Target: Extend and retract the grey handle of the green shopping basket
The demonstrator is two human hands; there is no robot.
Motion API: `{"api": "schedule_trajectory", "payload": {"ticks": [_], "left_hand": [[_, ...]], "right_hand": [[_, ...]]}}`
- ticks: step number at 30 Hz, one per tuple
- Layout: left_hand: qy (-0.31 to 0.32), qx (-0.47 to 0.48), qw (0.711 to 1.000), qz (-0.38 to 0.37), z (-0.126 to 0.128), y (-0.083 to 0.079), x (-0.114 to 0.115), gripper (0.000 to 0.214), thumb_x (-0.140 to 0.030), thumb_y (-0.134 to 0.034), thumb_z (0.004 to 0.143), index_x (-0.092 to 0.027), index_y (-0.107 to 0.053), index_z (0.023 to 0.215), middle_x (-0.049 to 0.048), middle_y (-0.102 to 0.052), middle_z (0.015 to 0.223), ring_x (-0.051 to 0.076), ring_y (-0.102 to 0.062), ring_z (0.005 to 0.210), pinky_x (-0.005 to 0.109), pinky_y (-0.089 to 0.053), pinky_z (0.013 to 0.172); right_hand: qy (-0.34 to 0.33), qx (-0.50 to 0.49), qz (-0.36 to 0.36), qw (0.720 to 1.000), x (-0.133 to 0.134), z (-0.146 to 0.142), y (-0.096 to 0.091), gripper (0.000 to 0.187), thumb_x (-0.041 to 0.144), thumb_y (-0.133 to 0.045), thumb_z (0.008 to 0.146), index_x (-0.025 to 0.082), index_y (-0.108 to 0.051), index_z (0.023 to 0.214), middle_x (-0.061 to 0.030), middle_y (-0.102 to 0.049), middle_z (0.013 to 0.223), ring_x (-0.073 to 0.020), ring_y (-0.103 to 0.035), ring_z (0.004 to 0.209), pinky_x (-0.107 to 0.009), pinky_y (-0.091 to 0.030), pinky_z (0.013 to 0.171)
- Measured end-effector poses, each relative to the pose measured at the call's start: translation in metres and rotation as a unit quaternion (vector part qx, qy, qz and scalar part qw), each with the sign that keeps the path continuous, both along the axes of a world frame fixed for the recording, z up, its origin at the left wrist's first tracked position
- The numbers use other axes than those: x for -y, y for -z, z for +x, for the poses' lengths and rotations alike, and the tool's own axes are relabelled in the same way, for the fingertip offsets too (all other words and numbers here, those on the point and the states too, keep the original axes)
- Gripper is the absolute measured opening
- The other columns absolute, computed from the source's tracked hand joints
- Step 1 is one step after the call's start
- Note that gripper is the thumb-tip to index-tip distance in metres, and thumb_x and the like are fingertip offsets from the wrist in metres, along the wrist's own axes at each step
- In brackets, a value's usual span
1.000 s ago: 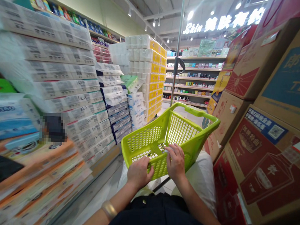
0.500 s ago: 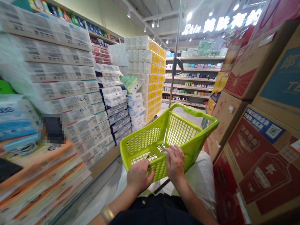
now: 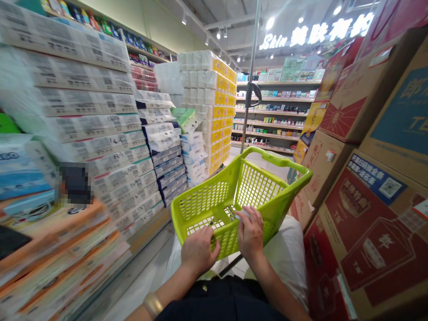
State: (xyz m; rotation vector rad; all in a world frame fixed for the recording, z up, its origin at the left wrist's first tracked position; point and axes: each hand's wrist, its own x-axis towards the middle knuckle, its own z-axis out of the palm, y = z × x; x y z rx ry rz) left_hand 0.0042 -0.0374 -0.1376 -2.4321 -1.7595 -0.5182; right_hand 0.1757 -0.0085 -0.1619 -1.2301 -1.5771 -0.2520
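In front of me is a lime-green plastic shopping basket (image 3: pixel 228 241) with mesh sides, a pull handle (image 3: pixel 271 158) at its far end. Nothing lies inside it that I can make out. My left hand (image 3: pixel 198 249) is closed over the near rim, its thumb on the outer side. A little to the right, my right hand (image 3: pixel 250 230) rests at the same rim, its fingers bent together over a small white thing (image 3: pixel 238 216) whose kind I cannot tell. That white thing shows at the fingertips, above the basket's inside.
Tall stacks of wrapped tissue packs (image 3: pixel 104 141) line the left, with yellow-and-white packs (image 3: pixel 221 113) farther on. Cardboard cartons (image 3: pixel 367 224) are piled close on the right. A metal pole (image 3: pixel 251 67) rises beyond the basket, before stocked shelves (image 3: pixel 273 111).
My right hand has shifted very slightly at the rim, and the white thing in its fingers shows a little more. The left hand and the basket look unmoved.
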Motion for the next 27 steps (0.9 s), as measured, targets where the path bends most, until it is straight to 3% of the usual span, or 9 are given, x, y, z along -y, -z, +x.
{"api": "schedule_trajectory", "payload": {"ticks": [2,6,8,13,15,20,22,27], "left_hand": [[0.001,0.002,1.0,0.003,0.0,0.0,0.0,0.012,-0.03,-0.047,0.086,-0.021,-0.055,0.087,0.0065,-0.065,0.087,0.023,-0.062,0.084,0.032,-0.042,0.071],[0.007,0.002,1.0,0.005,-0.001,0.001,0.0,0.013,-0.03,-0.048,0.085,-0.02,-0.056,0.088,0.0075,-0.065,0.088,0.024,-0.062,0.084,0.033,-0.042,0.07],[0.008,0.0,1.0,0.006,-0.001,0.001,0.0,0.014,-0.03,-0.048,0.086,-0.02,-0.056,0.09,0.0075,-0.066,0.088,0.024,-0.062,0.085,0.033,-0.042,0.07],[0.005,0.002,1.0,0.005,-0.001,0.001,0.0,0.012,-0.03,-0.048,0.085,-0.02,-0.055,0.087,0.0067,-0.066,0.088,0.023,-0.062,0.085,0.032,-0.042,0.071],[0.005,0.004,1.0,0.006,0.0,0.001,0.0,0.013,-0.03,-0.047,0.085,-0.02,-0.055,0.087,0.0066,-0.066,0.088,0.023,-0.062,0.085,0.032,-0.043,0.072],[0.008,0.002,1.0,0.003,-0.001,0.002,-0.001,0.015,-0.031,-0.047,0.087,-0.02,-0.056,0.091,0.0067,-0.065,0.088,0.023,-0.062,0.085,0.032,-0.043,0.071],[0.01,0.001,1.0,0.004,-0.002,0.001,0.0,0.016,-0.031,-0.046,0.087,-0.019,-0.057,0.092,0.007,-0.065,0.088,0.023,-0.062,0.084,0.032,-0.043,0.071],[0.003,0.003,1.0,0.005,0.0,0.0,0.001,0.012,-0.029,-0.048,0.085,-0.02,-0.056,0.087,0.006,-0.065,0.087,0.022,-0.062,0.084,0.032,-0.043,0.071]], "right_hand": [[-0.012,0.007,-0.004,1.0,0.002,-0.003,0.0,0.034,0.009,-0.042,0.089,0.023,-0.067,0.107,-0.0085,-0.062,0.119,-0.0258,-0.044,0.126,-0.05,-0.035,0.108],[-0.12,0.078,-0.026,0.989,0.015,-0.022,0.001,0.037,0.009,-0.046,0.086,0.027,-0.064,0.112,-0.0043,-0.064,0.118,-0.0223,-0.046,0.126,-0.046,-0.032,0.112],[-0.139,0.095,-0.033,0.985,0.017,-0.024,0.001,0.038,0.009,-0.046,0.086,0.028,-0.064,0.113,-0.0036,-0.064,0.119,-0.0215,-0.048,0.125,-0.045,-0.031,0.113],[-0.023,0.024,-0.018,0.999,0.005,-0.006,0.001,0.036,0.009,-0.042,0.087,0.024,-0.067,0.108,-0.0079,-0.061,0.122,-0.0257,-0.044,0.127,-0.049,-0.035,0.109],[-0.005,0.004,-0.011,1.0,0.004,-0.004,0.0,0.036,0.01,-0.041,0.088,0.023,-0.067,0.109,-0.009,-0.06,0.122,-0.0261,-0.043,0.128,-0.049,-0.036,0.108],[-0.117,0.075,-0.022,0.99,0.018,-0.026,-0.003,0.035,0.01,-0.047,0.086,0.026,-0.066,0.111,-0.0046,-0.063,0.117,-0.0213,-0.047,0.124,-0.043,-0.031,0.112],[-0.132,0.091,-0.028,0.987,0.02,-0.03,-0.003,0.035,0.009,-0.047,0.086,0.027,-0.065,0.11,-0.0034,-0.064,0.117,-0.0202,-0.049,0.123,-0.041,-0.03,0.112],[-0.001,0.028,-0.016,0.999,0.008,-0.009,0.0,0.034,0.008,-0.043,0.087,0.024,-0.068,0.106,-0.0069,-0.061,0.121,-0.0244,-0.045,0.126,-0.047,-0.03,0.11]]}}
